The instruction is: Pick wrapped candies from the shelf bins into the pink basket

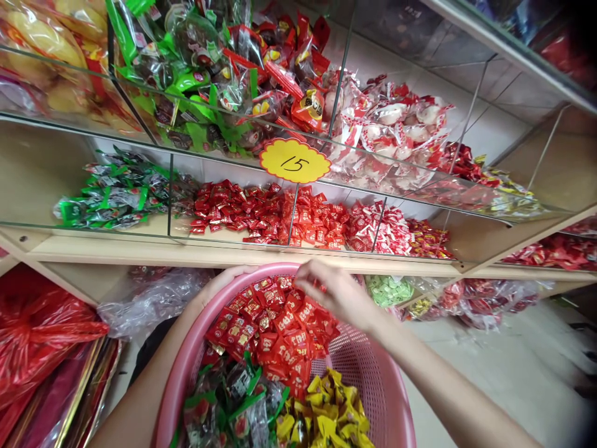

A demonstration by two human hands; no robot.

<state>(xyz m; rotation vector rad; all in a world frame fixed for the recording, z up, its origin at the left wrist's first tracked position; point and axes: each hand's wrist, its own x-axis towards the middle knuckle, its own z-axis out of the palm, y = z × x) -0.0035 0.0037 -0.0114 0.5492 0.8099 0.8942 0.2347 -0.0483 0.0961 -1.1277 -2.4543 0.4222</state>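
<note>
Evidently, both my hands are at the pink basket [180, 354], which sits below the lower shelf edge [140, 253]. My left hand [229, 283] lies along the outside of the far rim; its fingers are mostly hidden, so I cannot tell how firmly they close. My right hand [329, 286] hangs over the red candies [291, 333] with its fingers curled narrow; blur conceals whether a candy is between them.

The red candies lie heaped at the basket's far side, directly under my right hand. Nearer me are the green-wrapped candies [240, 398] on the left and the yellow candies [326, 410] beside them, each group touching the red pile. Mixing is, I judge, the chief hazard: a nudge to the loose heap could send red packets sliding among the others.

Tipping is a second possibility. The contents leave part of the right side bare, so the load looks uneven; should my left hand slip, the basket might tilt. Lifting it carelessly could also knock the far rim against the shelf edge and spill candies onto the floor [489, 367].
</note>
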